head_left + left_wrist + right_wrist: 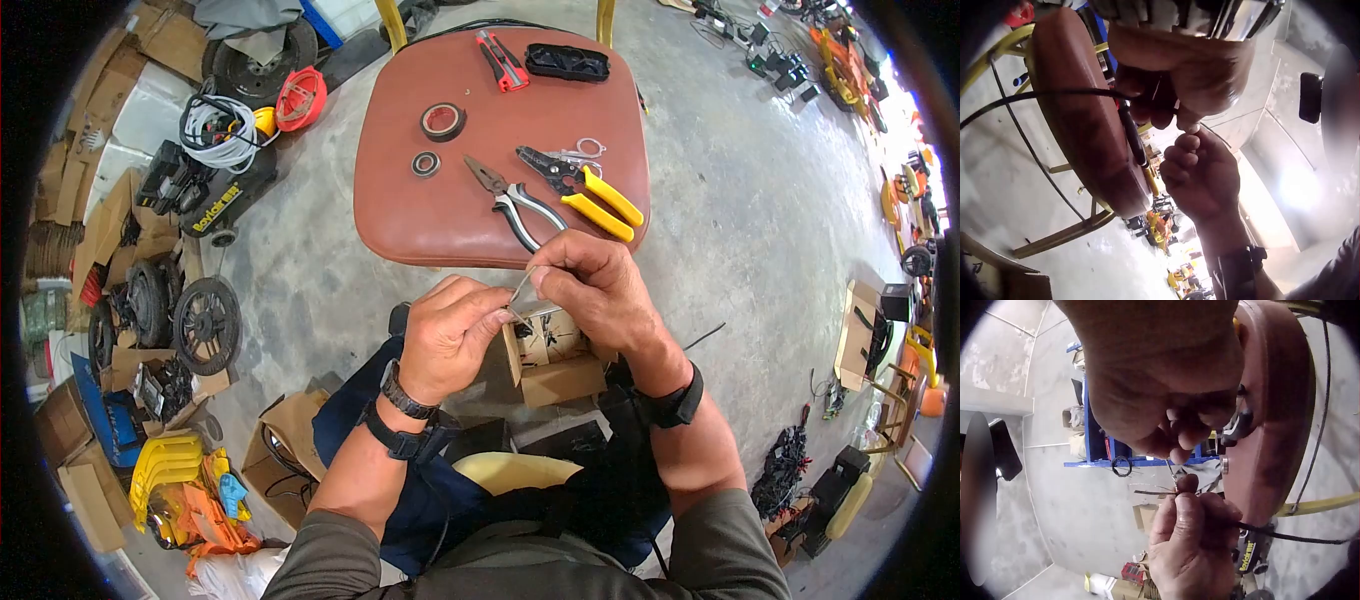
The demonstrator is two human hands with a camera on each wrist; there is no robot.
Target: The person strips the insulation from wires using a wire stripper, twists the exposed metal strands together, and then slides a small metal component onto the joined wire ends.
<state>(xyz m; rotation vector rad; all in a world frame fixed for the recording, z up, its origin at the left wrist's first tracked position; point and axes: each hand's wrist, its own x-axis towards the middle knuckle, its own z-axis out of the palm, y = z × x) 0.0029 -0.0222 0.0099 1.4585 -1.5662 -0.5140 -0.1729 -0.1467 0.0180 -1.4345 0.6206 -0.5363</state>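
Note:
The left hand (448, 335) pinches a thin wire (1175, 481) between thumb and fingers, and a dark cable (1285, 536) runs out from that hand in the right wrist view. Close beside it, the right hand (597, 300) pinches the upper end of the wire with thumb and forefinger. Both hands are just in front of the brown chair seat (400, 200). On the seat lie pliers (510, 200) with black-and-grey handles, a yellow-handled stripper (600, 195), scissors (582, 155), black tape (443, 121), a metal ring (425, 164), a red cutter (502, 62) and a black case (567, 62).
Below the hands, an open cardboard box (563, 383) holds small dark pieces. Wheels (207, 325), cartons and a yellow plastic part (165, 470) stand at the left. Black cable bundles (783, 470) and a wooden-legged chair are on the right.

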